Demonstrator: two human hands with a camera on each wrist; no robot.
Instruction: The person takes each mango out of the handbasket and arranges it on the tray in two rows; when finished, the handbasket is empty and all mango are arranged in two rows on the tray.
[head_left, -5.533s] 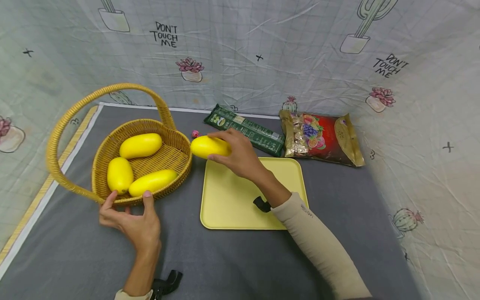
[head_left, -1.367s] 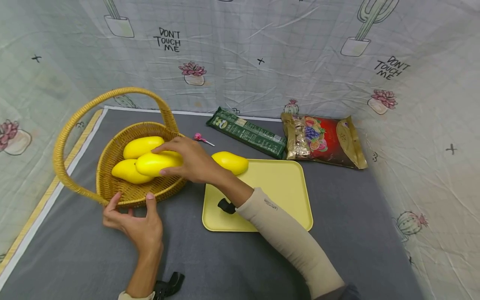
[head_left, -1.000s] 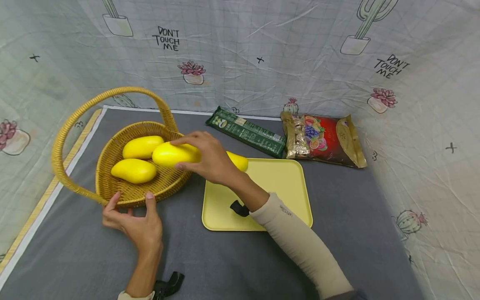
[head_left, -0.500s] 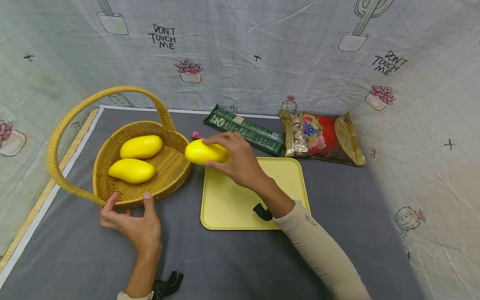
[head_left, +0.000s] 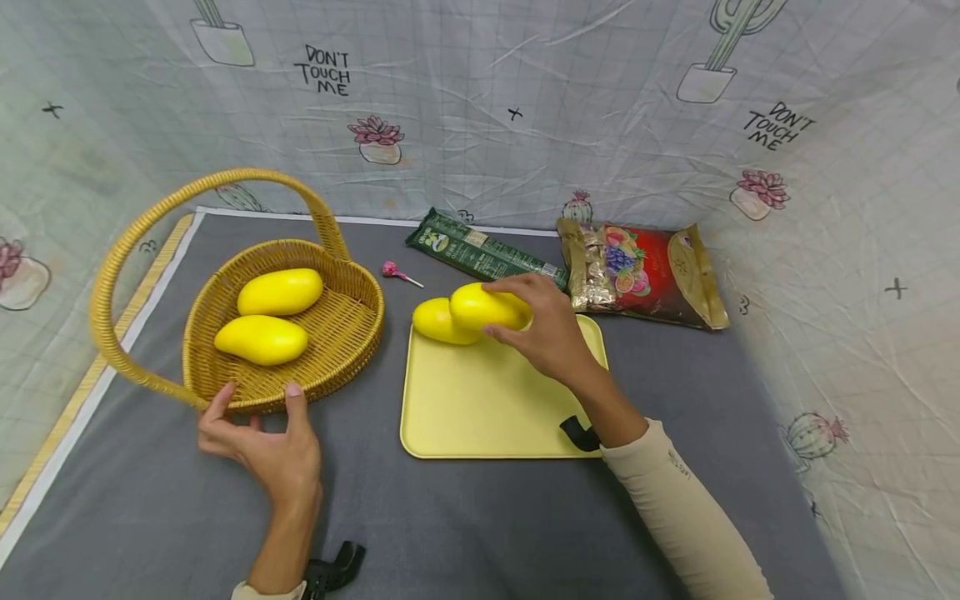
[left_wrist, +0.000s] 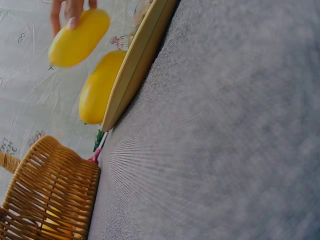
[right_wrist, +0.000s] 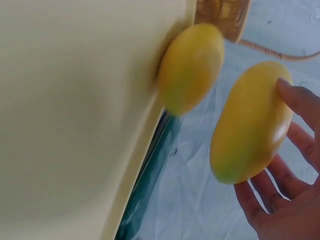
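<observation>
Fingers round mango, "DON'T TOUCH ME" behind

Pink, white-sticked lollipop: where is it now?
In the head view, the lollipop lies left of centre, between the golden wicker basket and the long green packet.

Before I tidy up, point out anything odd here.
A lollipop lies loose on the gray cloth between the basket and the green packet; it looks stray, in no container. I see nothing spilled or damaged.
</observation>
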